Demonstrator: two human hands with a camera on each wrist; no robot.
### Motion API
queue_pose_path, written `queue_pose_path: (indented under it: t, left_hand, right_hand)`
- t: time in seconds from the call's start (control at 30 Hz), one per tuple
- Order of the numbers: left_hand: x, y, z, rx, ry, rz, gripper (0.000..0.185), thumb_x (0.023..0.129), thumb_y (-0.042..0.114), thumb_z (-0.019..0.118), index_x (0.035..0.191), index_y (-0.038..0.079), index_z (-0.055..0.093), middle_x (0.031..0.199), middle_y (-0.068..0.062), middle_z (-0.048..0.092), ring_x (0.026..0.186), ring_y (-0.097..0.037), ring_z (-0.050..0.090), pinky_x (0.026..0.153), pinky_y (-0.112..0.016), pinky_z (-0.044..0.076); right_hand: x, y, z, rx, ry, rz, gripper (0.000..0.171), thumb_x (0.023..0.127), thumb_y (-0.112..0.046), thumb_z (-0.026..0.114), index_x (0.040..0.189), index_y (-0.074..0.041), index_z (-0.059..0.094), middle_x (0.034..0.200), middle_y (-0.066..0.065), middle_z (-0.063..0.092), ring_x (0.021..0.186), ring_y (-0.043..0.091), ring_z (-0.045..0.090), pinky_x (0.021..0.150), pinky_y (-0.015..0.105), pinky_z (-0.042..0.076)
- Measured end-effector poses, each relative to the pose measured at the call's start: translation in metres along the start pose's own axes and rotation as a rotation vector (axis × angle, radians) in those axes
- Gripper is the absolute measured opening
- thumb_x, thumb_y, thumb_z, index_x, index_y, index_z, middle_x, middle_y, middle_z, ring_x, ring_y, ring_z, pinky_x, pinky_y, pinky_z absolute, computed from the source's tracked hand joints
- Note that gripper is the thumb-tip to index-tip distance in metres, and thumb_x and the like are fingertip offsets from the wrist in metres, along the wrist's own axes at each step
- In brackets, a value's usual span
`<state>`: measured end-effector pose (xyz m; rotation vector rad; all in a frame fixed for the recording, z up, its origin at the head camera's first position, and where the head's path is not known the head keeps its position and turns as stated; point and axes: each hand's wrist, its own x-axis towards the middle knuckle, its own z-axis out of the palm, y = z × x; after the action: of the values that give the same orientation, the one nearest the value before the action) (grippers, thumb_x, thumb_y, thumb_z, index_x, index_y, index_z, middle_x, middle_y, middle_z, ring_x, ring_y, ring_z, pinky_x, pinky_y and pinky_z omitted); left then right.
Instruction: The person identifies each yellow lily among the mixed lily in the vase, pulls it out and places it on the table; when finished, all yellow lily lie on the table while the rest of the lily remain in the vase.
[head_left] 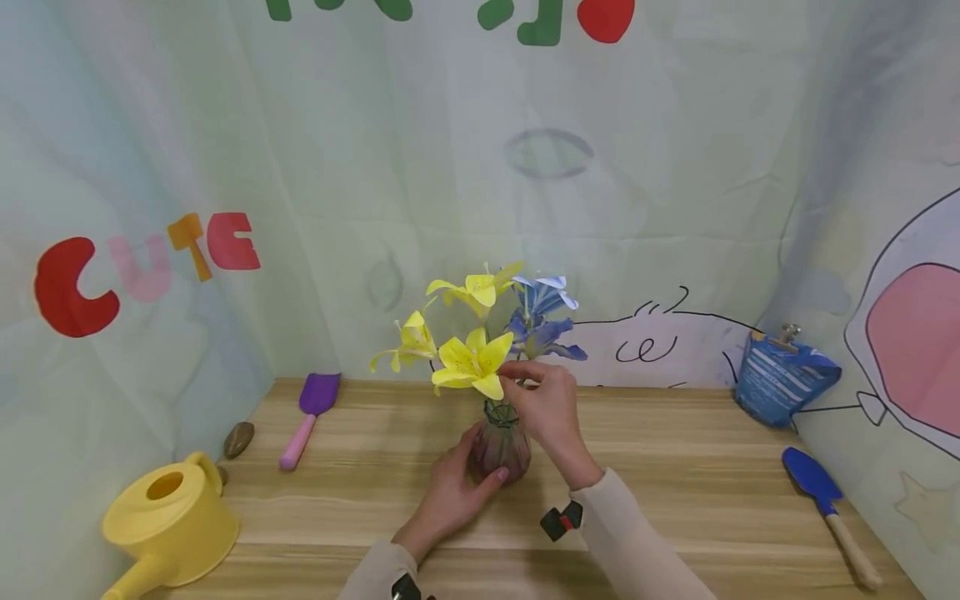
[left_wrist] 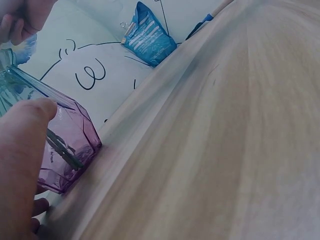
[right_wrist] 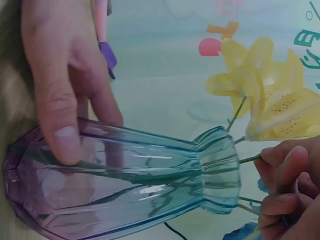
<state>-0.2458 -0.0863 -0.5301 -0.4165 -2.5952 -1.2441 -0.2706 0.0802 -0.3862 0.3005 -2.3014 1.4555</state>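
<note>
A ribbed glass vase (head_left: 501, 450), purple at the base and teal at the neck, stands on the wooden table. My left hand (head_left: 455, 490) grips its lower body, thumb in front and fingers round the far side. Above the rim, my right hand (head_left: 551, 408) pinches a green flower stem (right_wrist: 251, 159) between thumb and fingertips. Yellow lilies (head_left: 472, 362) spread over the vase's left side. Blue flowers (head_left: 542, 321) rise behind the right hand. Through the glass, several stems show in the right wrist view, reaching down inside the vase.
On the left are a yellow watering can (head_left: 176, 525), a brown stone (head_left: 238, 439) and a purple shovel with pink handle (head_left: 309, 417). At right stand a clipped blue bag (head_left: 783, 379) and a blue trowel (head_left: 825, 504). A printed cloth (head_left: 420, 167) hangs behind the table.
</note>
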Motion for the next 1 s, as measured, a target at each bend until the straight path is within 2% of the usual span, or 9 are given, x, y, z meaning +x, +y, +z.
queue_pose_path:
  t: [0.23, 0.43, 0.5, 0.63, 0.87, 1.0]
  left_hand:
    - [0.001, 0.002, -0.001, 0.000, -0.014, -0.005, 0.080, 0.099, 0.051, 0.070, 0.162, 0.010, 0.043, 0.155, -0.022, 0.061, 0.142, -0.045, 0.060, 0.118, -0.073, 0.040]
    - [0.000, 0.002, -0.002, -0.001, -0.006, -0.001, 0.080, 0.099, 0.050, 0.070, 0.162, 0.008, 0.043, 0.155, -0.024, 0.061, 0.142, -0.045, 0.060, 0.119, -0.071, 0.041]
    - [0.000, 0.002, -0.002, 0.003, -0.004, 0.004, 0.080, 0.098, 0.049, 0.070, 0.162, 0.008, 0.043, 0.154, -0.024, 0.061, 0.142, -0.046, 0.060, 0.118, -0.071, 0.042]
    - [0.000, 0.002, 0.000, 0.003, -0.006, 0.004, 0.081, 0.098, 0.050, 0.070, 0.162, 0.008, 0.043, 0.155, -0.025, 0.061, 0.142, -0.046, 0.060, 0.119, -0.070, 0.042]
    - [0.000, 0.002, 0.001, 0.025, -0.009, -0.005, 0.082, 0.099, 0.051, 0.071, 0.163, 0.008, 0.041, 0.155, -0.026, 0.060, 0.141, -0.048, 0.060, 0.118, -0.071, 0.042]
    - [0.000, 0.002, 0.000, 0.026, -0.009, -0.006, 0.083, 0.099, 0.051, 0.071, 0.163, 0.007, 0.041, 0.155, -0.026, 0.059, 0.142, -0.049, 0.059, 0.119, -0.072, 0.040]
  right_hand:
    - [0.003, -0.008, -0.005, 0.039, 0.038, -0.006, 0.015, 0.093, -0.016, 0.082, 0.106, -0.010, 0.086, 0.108, 0.006, 0.085, 0.104, 0.023, 0.073, 0.079, 0.030, 0.059]
    - [0.005, -0.013, -0.011, 0.079, 0.069, -0.016, 0.014, 0.093, -0.016, 0.081, 0.104, -0.008, 0.086, 0.110, 0.008, 0.084, 0.101, 0.020, 0.073, 0.076, 0.023, 0.058]
    - [0.005, -0.015, -0.013, 0.097, 0.082, -0.020, 0.013, 0.094, -0.016, 0.081, 0.103, -0.009, 0.086, 0.110, 0.008, 0.084, 0.089, 0.019, 0.074, 0.071, 0.021, 0.058]
    - [0.006, -0.018, -0.018, 0.127, 0.100, -0.005, 0.011, 0.094, -0.018, 0.082, 0.102, -0.011, 0.087, 0.106, 0.007, 0.085, 0.080, 0.016, 0.069, 0.069, 0.020, 0.057]
    - [0.008, -0.025, -0.027, 0.153, 0.129, 0.001, 0.013, 0.094, -0.017, 0.082, 0.104, -0.011, 0.086, 0.106, 0.007, 0.085, 0.104, 0.019, 0.072, 0.083, 0.027, 0.058]
    - [0.010, -0.030, -0.036, 0.179, 0.158, -0.017, 0.013, 0.094, -0.016, 0.082, 0.105, -0.009, 0.085, 0.106, 0.009, 0.084, 0.102, 0.021, 0.074, 0.084, 0.025, 0.059]
